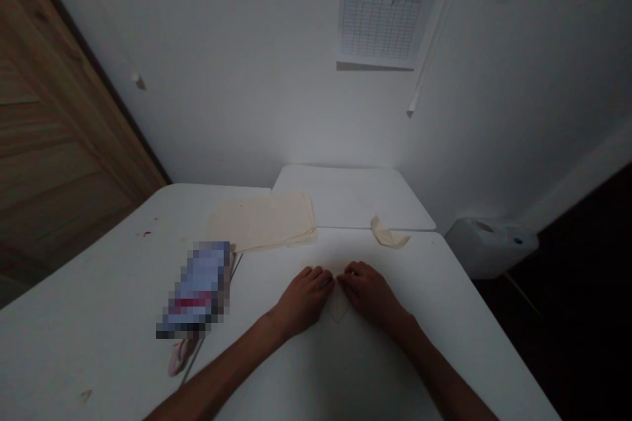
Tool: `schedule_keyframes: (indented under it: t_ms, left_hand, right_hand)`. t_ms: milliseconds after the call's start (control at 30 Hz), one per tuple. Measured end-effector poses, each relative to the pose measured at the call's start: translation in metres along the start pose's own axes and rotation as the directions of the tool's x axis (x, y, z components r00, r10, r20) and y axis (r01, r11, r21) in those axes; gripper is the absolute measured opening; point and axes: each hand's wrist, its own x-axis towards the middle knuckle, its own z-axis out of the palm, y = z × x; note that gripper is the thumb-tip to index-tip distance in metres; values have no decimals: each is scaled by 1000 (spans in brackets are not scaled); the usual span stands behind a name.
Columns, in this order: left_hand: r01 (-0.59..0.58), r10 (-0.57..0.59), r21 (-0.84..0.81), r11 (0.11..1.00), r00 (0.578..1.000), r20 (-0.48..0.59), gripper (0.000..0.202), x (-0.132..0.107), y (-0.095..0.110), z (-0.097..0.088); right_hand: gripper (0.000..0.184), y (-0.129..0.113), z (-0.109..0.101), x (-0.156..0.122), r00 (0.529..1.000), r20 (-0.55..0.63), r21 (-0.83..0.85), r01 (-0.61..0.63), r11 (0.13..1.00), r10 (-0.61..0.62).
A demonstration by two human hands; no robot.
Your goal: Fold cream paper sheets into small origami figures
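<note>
On the white table, my left hand and my right hand meet over a small folded piece of cream paper. Fingers of both hands are closed on its two sides, and a pointed corner shows below them toward me. Most of the paper is hidden under the hands. Beyond my right hand lies a cream folded paper piece, curved with raised ends. Farther to the left, a stack of cream paper sheets rests flat.
A blurred-out blue item lies left of my forearm, with a pinkish strap-like thing below it. The table has a seam and small reddish specks. A printed chart hangs on the wall. A whitish container stands beyond the right edge.
</note>
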Motion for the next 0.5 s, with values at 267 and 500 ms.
schedule_keyframes:
  t_ms: [267, 500]
  left_hand:
    - [-15, 15, -13, 1000, 1000, -13, 24, -4, -1, 7]
    - [6, -8, -32, 999, 999, -33, 26, -6, -1, 6]
  right_hand:
    - [30, -2, 3, -3, 1000, 24, -2, -1, 1000, 1]
    - [35, -4, 3, -2, 999, 40, -16, -21, 1000, 22]
